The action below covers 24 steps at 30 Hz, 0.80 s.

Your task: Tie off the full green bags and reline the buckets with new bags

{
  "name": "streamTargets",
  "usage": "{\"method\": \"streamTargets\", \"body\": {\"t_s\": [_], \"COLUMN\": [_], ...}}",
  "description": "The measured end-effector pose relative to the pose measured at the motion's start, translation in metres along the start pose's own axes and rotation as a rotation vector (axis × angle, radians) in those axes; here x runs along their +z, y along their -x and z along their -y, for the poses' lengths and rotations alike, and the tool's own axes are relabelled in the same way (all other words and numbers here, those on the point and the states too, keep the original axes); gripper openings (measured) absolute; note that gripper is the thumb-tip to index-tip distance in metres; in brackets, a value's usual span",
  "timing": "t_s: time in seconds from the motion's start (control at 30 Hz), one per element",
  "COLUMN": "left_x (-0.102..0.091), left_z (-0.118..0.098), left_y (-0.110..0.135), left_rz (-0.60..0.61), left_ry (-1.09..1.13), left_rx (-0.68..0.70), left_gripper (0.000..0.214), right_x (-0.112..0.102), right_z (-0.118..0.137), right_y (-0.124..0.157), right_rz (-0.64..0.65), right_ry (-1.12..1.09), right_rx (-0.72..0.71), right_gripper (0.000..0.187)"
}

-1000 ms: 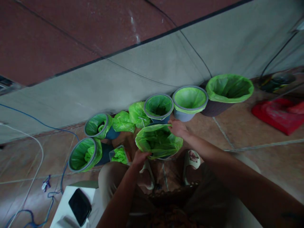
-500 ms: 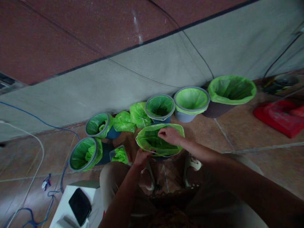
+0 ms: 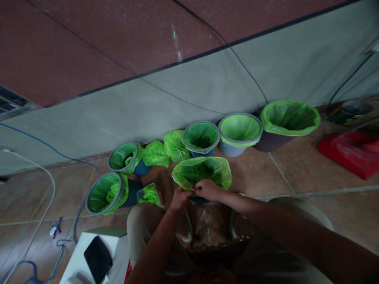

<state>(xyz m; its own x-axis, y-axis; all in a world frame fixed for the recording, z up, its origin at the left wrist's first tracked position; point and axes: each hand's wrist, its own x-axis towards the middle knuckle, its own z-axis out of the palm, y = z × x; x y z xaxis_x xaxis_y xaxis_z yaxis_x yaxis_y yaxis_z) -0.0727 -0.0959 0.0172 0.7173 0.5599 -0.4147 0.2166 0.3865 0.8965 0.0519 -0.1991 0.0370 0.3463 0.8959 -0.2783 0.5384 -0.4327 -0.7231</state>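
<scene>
A bin lined with a green plastic bag point(image 3: 204, 171) stands on the floor just in front of my feet. My left hand point(image 3: 180, 199) and my right hand point(image 3: 209, 189) meet at the near rim of that bag. Both hands are closed, pinching the bag's edge between their fingers. The bin's body below the bag is mostly hidden by my hands and knees.
Several bins lined with green bags stand along the wall: two grey ones point(image 3: 201, 138) point(image 3: 240, 130), a dark wide one point(image 3: 288, 120), and two on their sides point(image 3: 105, 193) point(image 3: 126, 157). Loose green bags point(image 3: 164, 150) lie between them. A phone point(image 3: 97, 260) rests on a white box.
My right hand has come back from the far rim of the bag to the near rim, beside my left hand. The bag's opening now lies spread over the bin.
</scene>
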Motion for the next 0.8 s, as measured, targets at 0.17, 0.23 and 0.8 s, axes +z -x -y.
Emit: {"method": "streamTargets", "body": {"t_s": [0.17,0.23,0.8], "left_x": [-0.009,-0.009,0.029], "left_z": [-0.016,-0.029,-0.058], "left_y": [0.008,0.016,-0.038], "left_rz": [-0.379,-0.463,0.141], "left_ry": [-0.469,-0.637,-0.379], "left_rx": [0.053,0.222,0.192], "left_gripper": [0.055,0.068,0.033], "right_x": [-0.022,-0.03,-0.081], "right_z": [0.021,0.029,-0.068], "right_y": [0.005,0.007,-0.061], "right_rz": [-0.171,-0.192,-0.4], "right_ry": [-0.257,-0.371,0.288], "right_rx": [-0.198,-0.281,0.326], "right_gripper": [0.018,0.017,0.037]}}
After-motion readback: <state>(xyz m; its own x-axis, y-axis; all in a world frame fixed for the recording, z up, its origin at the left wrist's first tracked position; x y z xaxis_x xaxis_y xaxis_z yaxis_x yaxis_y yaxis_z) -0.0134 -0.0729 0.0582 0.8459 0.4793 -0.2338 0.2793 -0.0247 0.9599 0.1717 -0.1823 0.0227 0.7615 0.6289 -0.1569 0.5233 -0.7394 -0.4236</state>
